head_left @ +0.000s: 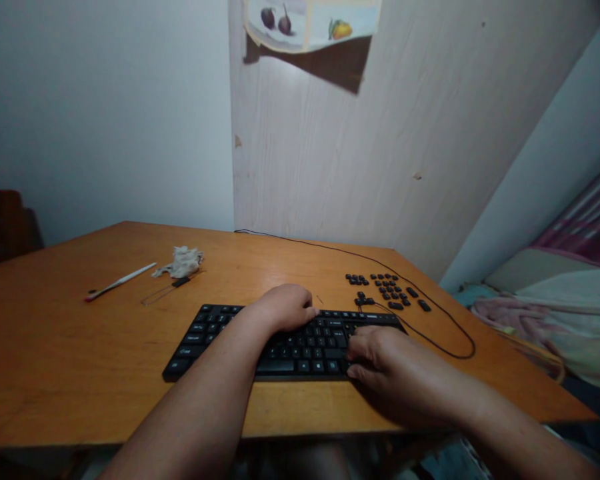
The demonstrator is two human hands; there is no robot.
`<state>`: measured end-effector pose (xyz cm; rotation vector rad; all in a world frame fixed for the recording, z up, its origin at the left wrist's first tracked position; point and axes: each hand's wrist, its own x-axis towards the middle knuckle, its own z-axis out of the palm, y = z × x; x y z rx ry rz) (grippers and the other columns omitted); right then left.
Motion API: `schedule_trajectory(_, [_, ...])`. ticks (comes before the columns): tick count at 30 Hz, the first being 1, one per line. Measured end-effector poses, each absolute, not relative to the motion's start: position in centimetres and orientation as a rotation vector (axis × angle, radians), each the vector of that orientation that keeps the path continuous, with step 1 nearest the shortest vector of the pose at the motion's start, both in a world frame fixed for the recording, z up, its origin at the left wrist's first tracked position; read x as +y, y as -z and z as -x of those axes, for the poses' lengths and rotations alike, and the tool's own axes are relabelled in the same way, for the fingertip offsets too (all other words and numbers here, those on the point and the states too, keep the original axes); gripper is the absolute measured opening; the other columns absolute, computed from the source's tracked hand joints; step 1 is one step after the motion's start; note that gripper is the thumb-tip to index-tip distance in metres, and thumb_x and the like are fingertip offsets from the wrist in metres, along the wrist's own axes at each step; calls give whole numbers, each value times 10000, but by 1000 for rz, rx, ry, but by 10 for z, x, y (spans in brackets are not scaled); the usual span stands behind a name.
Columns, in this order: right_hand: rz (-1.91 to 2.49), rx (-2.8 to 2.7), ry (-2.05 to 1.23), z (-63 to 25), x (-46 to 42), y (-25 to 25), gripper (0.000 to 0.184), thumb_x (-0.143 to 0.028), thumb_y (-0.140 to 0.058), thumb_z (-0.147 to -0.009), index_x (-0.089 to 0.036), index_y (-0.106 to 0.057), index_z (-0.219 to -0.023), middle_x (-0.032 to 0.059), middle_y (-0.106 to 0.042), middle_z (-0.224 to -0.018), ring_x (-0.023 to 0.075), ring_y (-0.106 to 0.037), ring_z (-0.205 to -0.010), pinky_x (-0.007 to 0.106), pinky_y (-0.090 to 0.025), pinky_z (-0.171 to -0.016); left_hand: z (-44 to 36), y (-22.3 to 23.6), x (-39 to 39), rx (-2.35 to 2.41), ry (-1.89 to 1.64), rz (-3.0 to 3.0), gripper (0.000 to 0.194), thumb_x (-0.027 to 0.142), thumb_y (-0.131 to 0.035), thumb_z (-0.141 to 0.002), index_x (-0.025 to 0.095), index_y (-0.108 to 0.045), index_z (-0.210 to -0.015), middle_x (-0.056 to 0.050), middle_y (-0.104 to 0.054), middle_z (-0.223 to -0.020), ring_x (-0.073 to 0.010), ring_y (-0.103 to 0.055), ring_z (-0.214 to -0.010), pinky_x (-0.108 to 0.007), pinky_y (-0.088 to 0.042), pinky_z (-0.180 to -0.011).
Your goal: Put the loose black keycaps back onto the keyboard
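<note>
The keyboard (275, 366) lies flat on the table (80, 373), near its front edge and beneath both my hands. My left hand (289, 308) rests across the keyboard's far side, its fingers loosely bent and the thumb pointing right; I cannot tell whether they grip anything. My right hand (383, 353) is at the keyboard's right-hand part, fingers curled and partly closed, with the thumb just below the forefinger; whether a key sits between them is hidden. Beyond that end lie the loose keys (395, 306), with the cord (345, 251) curving around them. At left are the white brush (137, 272), the crumpled tissue (183, 261) and, just beside the tissue, the wire tool (181, 282). For sound handling, the left hand should brace the keyboard—lightly, without bearing on the keys—while the right works straight up or down over one spot, since a slanted force could strain a key's mount.
</note>
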<state>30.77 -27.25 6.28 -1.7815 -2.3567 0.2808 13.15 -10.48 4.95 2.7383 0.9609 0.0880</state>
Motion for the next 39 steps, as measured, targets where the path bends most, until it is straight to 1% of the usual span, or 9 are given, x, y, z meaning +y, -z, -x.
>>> schedule_trajectory(9, [1806,-2356,-206,-304,-279,-52,152,-187,-597,-882,-183,-611,-730,12,-618,-808,135,-534,-745,259,-341,-653,-132,-48,-104,967,-105,-2746,365,479,-517,-884,217,-758,-963,-92,-759,-953,-218,-680,-819,-281,-457,-652])
schedule_trajectory(17, [1851,-2261,-316,-306,-278,-52,170,-207,-578,-905,-184,-589,-737,3,-613,-816,127,-543,-746,246,-363,-662,-133,-47,-103,968,-108,-2747,358,469,-521,-875,212,-754,-963,-95,-759,-962,-220,-679,-813,-289,-460,-658])
schedule_trajectory(27, [1818,-2327,-209,-302,-281,-50,163,-188,-557,-911,-188,-595,-752,12,-614,-808,136,-549,-739,248,-381,-662,-131,-49,-104,965,-103,-2723,353,477,-525,-877,216,-745,-970,-95,-758,-973,-225,-678,-819,-297,-467,-676])
schedule_trajectory(31, [1827,-2377,-52,-299,-287,-42,185,-168,-514,-923,-189,-617,-772,30,-617,-790,157,-551,-725,271,-411,-660,-132,-50,-106,980,-102,-2724,353,487,-541,-873,213,-745,-961,-94,-758,-959,-227,-677,-816,-294,-465,-670])
schedule_trajectory(33, [1871,-2410,69,-295,-293,-36,148,-112,-527,-877,-189,-642,-826,41,-636,-813,179,-563,-721,293,-437,-657,-132,-50,-106,982,-100,-2722,354,488,-540,-874,213,-747,-957,-94,-759,-961,-224,-676,-814,-294,-468,-681])
schedule_trajectory(34, [1889,-2423,136,-294,-296,-33,165,-77,-544,-838,-186,-657,-886,48,-652,-843,193,-576,-733,307,-454,-665,-132,-50,-106,981,-96,-2722,358,488,-537,-874,213,-749,-959,-95,-759,-966,-225,-676,-817,-298,-470,-692])
schedule_trajectory(36, [1893,-2436,261,-291,-301,-27,322,-28,-579,-769,-170,-662,-1045,67,-677,-907,222,-602,-773,332,-484,-690,-132,-49,-106,977,-90,-2726,368,488,-529,-874,212,-753,-968,-102,-759,-979,-230,-675,-826,-308,-475,-713])
schedule_trajectory(37, [1886,-2434,302,-290,-303,-25,378,-23,-590,-758,-162,-652,-1104,74,-682,-925,231,-610,-786,339,-491,-695,-132,-49,-105,976,-89,-2729,373,489,-526,-874,211,-754,-971,-105,-759,-982,-232,-676,-830,-311,-477,-718])
schedule_trajectory(39, [1881,-2425,322,-289,-304,-23,357,-40,-594,-779,-160,-649,-1111,71,-680,-898,229,-609,-766,337,-485,-669,-132,-48,-105,975,-92,-2737,373,488,-525,-874,208,-753,-968,-106,-758,-975,-234,-677,-831,-310,-476,-711])
